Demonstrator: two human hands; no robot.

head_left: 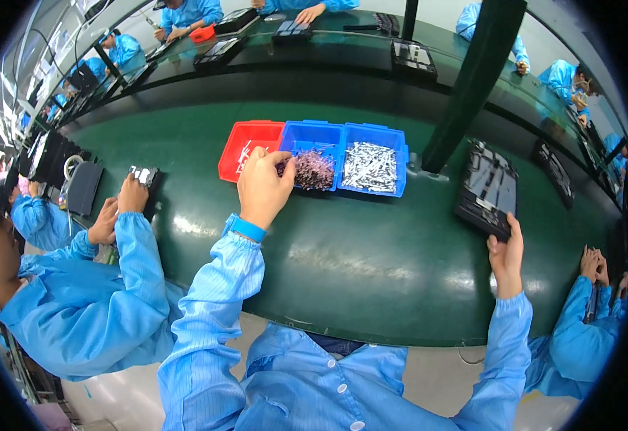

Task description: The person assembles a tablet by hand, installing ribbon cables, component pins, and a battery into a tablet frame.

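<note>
Surface [371, 251]: green, glossy, its sides bending toward the rim.
Post [475, 79]: dark, slanting, right of the bins; hides part of the surface.
Black device [491, 181]: right side of the surface, tilted; underside unseen, contact with the surface uncertain.
Right hand [508, 248]: gripping the device's near corner, thumb on the edge.
Left hand [263, 188]: fingers curled together at the middle blue bin [314, 128], covering part of the red bin [253, 128]; whether anything is pinched, cannot tell.
Pinkish-brown pieces [315, 171]: heaped in the middle blue bin; too small to identify.
Step, as judged: picking small pieces, device held ready. Next move calls for a single-piece fingertip pinch and a steady device.
</note>
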